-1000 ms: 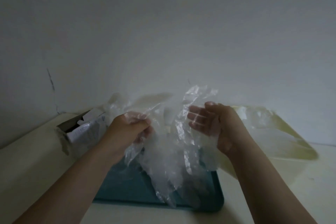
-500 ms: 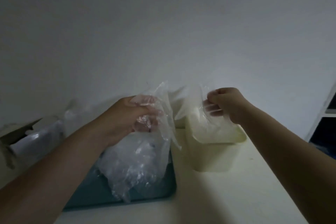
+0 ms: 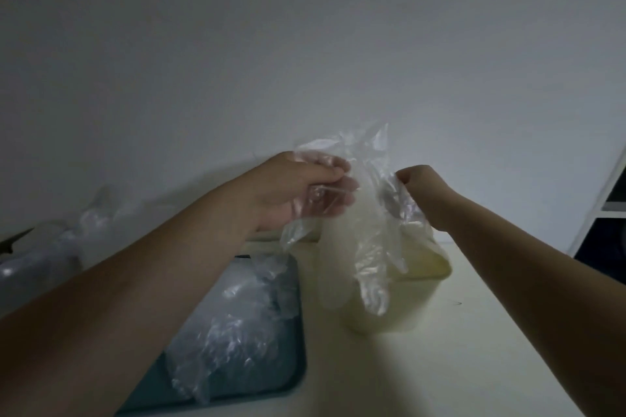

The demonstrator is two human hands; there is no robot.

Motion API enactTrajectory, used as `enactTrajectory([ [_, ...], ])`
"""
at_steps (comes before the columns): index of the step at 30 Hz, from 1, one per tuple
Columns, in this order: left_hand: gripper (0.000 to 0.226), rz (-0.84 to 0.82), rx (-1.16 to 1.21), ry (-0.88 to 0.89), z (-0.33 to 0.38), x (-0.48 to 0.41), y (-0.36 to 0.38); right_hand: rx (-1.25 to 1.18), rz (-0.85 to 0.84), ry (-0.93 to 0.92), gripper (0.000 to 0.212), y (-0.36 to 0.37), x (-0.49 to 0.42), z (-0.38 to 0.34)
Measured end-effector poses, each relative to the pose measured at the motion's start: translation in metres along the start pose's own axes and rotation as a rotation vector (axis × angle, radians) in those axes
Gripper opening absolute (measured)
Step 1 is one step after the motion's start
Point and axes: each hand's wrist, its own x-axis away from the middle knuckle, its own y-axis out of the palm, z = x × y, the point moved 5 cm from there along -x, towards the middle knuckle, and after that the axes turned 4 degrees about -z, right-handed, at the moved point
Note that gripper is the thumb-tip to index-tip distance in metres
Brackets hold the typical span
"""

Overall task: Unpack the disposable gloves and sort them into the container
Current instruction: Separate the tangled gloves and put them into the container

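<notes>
Fig. | glove (image 3: 372, 264) hangs fingers-down at the container (image 3: 416, 308), clear of the tabletop (image 3: 440, 376) | left hand (image 3: 301, 193) pinches one cuff edge, right hand (image 3: 420, 189) curls on the other | advice: keep the cuff taut, lower it straight in, release both together; the film probably clings.

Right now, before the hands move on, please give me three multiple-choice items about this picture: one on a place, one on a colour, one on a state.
1. Where does the pile of loose gloves lie?
A on the tray
B on a chair
C on the floor

2. Which colour is the container?
A red
B pale yellow
C black

3. What does the right hand do?
A hangs open and empty
B holds a pen
C pinches the held glove

Answers: 1 A, the pile covers the teal tray; 2 B, its wall looks pale yellow; 3 C, its fingers curl on the clear film.
</notes>
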Motion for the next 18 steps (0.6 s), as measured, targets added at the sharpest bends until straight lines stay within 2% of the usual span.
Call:
enactTrajectory([
  [1, 0.012, 0.006, -0.011, -0.017, -0.004, -0.016, 0.006, -0.024, 0.005, -0.011, 0.048, -0.005, -0.002, 0.001],
  [3, 0.014, 0.025, -0.043, -0.057, -0.014, -0.047, 0.016, -0.019, 0.082, -0.024, 0.019, -0.025, -0.005, 0.006],
  [7, 0.020, 0.159, -0.190, -0.104, -0.038, -0.091, 0.023, 0.136, 0.274, -0.101, 0.040, -0.061, 0.010, 0.007],
  [9, 0.023, 0.245, -0.337, -0.104, -0.047, -0.103, 0.023, 0.183, 0.165, -0.176, 0.042, -0.054, 0.025, 0.002],
  [10, 0.022, 0.277, -0.389, -0.113, -0.052, -0.106, 0.025, 0.234, 0.059, -0.190, 0.044, -0.045, 0.033, 0.000],
  [12, 0.023, 0.296, -0.411, -0.137, -0.060, -0.108, 0.029, 0.373, -0.189, -0.182, 0.047, -0.015, 0.051, -0.006],
  [14, 0.021, 0.295, -0.353, -0.153, -0.065, -0.110, 0.030, 0.548, -0.366, -0.210, 0.050, 0.015, 0.058, -0.009],
  [18, 0.010, 0.381, -0.352, -0.083, -0.055, -0.105, 0.011, 0.757, -0.483, -0.146, 0.078, 0.059, 0.040, 0.000],
])
